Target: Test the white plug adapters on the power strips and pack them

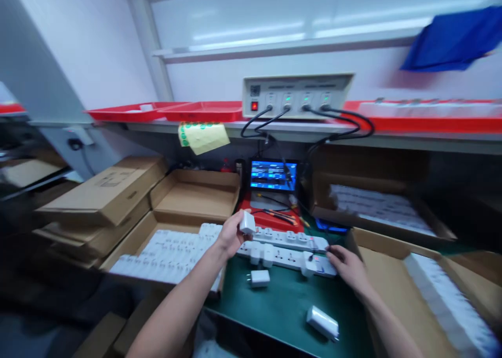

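Observation:
My left hand (pixel 231 235) grips a white charger (pixel 247 223), held above the left end of two white power strips (pixel 280 256). My right hand (pixel 348 266) is at the strips' right end, its thumb and fingertips pressed together; whatever they pinch is too small to make out. Several white chargers sit plugged into the front strip, among them one charger (pixel 308 264) with a dark cable end at its top. On the green mat (pixel 286 300) lie a loose charger (pixel 260 279) with its prongs to the left and another charger (pixel 322 323) near the front edge.
An open carton (pixel 129 237) of white chargers stands left, another carton (pixel 386 274) right. Behind are a lit screen (pixel 273 175) and a red tray (pixel 274 219) with orange-handled tools. Black cables hang from a test box (pixel 296 93) on the shelf.

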A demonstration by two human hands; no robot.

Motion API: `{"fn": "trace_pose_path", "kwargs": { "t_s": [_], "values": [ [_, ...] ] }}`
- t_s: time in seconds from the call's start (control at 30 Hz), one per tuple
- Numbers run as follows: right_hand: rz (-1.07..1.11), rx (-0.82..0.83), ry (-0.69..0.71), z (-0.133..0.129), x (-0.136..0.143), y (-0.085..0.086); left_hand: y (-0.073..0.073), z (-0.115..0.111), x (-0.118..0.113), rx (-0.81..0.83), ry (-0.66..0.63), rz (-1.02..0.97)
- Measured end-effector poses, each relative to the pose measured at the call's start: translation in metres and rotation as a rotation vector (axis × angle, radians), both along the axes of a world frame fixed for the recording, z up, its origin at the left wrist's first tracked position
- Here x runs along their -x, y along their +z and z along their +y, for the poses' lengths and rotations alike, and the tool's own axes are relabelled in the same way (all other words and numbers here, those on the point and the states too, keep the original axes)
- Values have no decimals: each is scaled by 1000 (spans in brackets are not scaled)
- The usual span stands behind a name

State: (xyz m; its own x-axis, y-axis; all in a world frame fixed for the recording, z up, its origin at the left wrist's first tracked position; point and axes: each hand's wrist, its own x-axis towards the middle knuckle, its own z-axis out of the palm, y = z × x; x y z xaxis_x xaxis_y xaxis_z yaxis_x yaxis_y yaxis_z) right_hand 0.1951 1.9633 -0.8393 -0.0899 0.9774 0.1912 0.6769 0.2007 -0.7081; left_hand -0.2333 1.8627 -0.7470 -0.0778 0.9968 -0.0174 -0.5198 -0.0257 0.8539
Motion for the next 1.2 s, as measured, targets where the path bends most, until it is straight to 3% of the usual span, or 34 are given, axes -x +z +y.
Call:
{"fn": "trace_pose_path", "kwargs": {
  "t_s": [0.17,0.27,0.37,0.47,0.6,0.77,0.87,0.97,1.03,1.1,1.2],
  "values": [
    [-56,35,-35,23,-21,-19,-2,-16,98,118,294,405],
    [-74,67,-64,29,-23,-24,-4,-26,148,228,377,648],
    [-73,92,-68,24,-18,-22,-7,-29,181,347,397,948],
    [-56,71,-43,14,-9,-16,-12,-26,193,433,374,1226],
    [-26,36,-15,4,0,-9,-20,-20,185,459,235,1474],
    [17,32,2,0,6,-8,-19,-16,171,408,75,1618],
    [29,37,9,-2,9,-6,-10,-16,171,441,81,1680],
    [9,43,18,-5,14,-1,7,-15,160,458,173,1731],
    [4,47,24,-7,16,2,19,-17,134,281,248,1627],
    [11,48,19,-7,16,4,26,-24,90,-37,267,1352],
    [32,42,-23,-4,9,0,20,-42,13,-346,83,961]
  ]
}}
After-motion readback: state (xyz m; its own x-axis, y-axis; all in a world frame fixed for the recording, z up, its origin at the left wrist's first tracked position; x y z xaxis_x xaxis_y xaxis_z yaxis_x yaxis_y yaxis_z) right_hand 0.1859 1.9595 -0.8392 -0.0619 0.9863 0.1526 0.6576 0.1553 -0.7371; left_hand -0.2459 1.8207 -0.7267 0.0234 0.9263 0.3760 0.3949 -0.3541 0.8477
